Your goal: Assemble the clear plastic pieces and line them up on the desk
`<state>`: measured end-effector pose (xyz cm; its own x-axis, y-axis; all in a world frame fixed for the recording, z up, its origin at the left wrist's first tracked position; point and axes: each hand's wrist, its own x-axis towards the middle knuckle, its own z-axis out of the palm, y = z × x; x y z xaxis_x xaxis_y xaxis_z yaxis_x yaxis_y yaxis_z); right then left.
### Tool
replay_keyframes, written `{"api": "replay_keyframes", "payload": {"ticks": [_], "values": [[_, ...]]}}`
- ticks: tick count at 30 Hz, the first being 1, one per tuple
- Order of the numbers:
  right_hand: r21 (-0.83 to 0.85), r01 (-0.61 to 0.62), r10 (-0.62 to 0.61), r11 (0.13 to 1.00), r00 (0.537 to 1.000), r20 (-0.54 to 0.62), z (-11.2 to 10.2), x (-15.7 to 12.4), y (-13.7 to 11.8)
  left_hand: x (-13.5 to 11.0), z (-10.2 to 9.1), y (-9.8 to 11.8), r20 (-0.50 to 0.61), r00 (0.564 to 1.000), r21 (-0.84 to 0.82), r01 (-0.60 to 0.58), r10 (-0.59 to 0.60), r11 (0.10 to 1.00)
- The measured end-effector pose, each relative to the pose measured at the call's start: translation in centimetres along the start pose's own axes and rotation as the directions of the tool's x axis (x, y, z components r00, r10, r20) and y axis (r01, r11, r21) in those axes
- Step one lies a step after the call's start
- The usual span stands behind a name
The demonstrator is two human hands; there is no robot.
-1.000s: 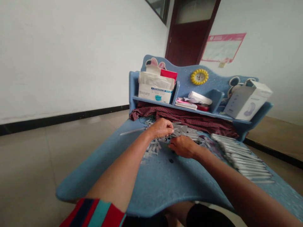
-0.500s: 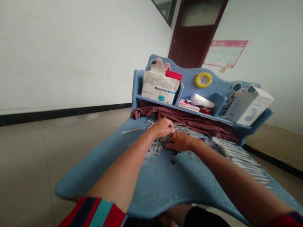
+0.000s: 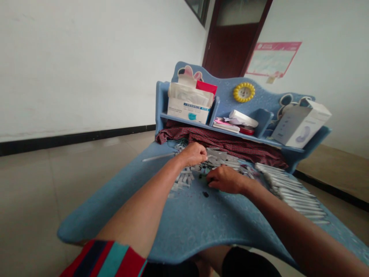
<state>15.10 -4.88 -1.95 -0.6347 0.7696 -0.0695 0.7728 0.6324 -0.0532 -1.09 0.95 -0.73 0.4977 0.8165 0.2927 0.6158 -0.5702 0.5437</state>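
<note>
My left hand (image 3: pixel 193 154) is curled into a loose fist over a heap of small grey plastic pieces (image 3: pixel 219 158) on the blue desk (image 3: pixel 184 219). What its fingers hold is hidden. My right hand (image 3: pixel 225 179) rests just to the right and nearer me, fingers bent down onto the desk at the edge of the heap, pinching at something too small to name. More grey pieces (image 3: pixel 182 180) lie scattered under my left wrist. A small dark bit (image 3: pixel 205 194) sits on the desk below my right hand.
A row of long grey strips (image 3: pixel 291 186) runs along the desk's right side. A red checked cloth (image 3: pixel 230 144) lies under the shelf. The shelf holds a mask box (image 3: pixel 188 102), papers (image 3: pixel 230 125) and a white carton (image 3: pixel 300 123). A thin rod (image 3: pixel 157 157) lies at left.
My right hand drew back from my left hand, toward me and slightly right. My left hand stayed on the heap. The view shifted a little.
</note>
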Motion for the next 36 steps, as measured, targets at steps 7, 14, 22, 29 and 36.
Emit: {"api": "replay_keyframes", "payload": {"ticks": [7,14,22,29,36], "values": [[0.150,0.028,-0.012,0.988,0.994,-0.108,0.7,0.5,0.1,0.0,0.3,0.0,0.068,0.998,-0.080,0.024,-0.019,0.997],[0.954,0.158,0.243,0.254,0.945,-0.221,1.6,-1.0,2.6,-0.3,0.4,0.4,0.186,0.982,-0.330,0.090,-0.029,0.940],[0.905,0.401,0.263,-0.141,0.897,-0.356,2.8,-1.5,4.2,-0.5,0.6,1.5,0.256,0.966,-0.423,0.077,0.038,0.903],[0.909,0.386,0.308,-0.159,0.894,-0.326,2.8,-2.1,4.6,-0.5,0.5,2.6,0.318,0.948,-0.416,0.120,0.020,0.902],[0.910,0.379,0.313,-0.170,0.896,-0.315,2.8,-2.2,4.6,-0.6,0.6,3.0,0.343,0.939,-0.411,0.132,0.019,0.902]]}}
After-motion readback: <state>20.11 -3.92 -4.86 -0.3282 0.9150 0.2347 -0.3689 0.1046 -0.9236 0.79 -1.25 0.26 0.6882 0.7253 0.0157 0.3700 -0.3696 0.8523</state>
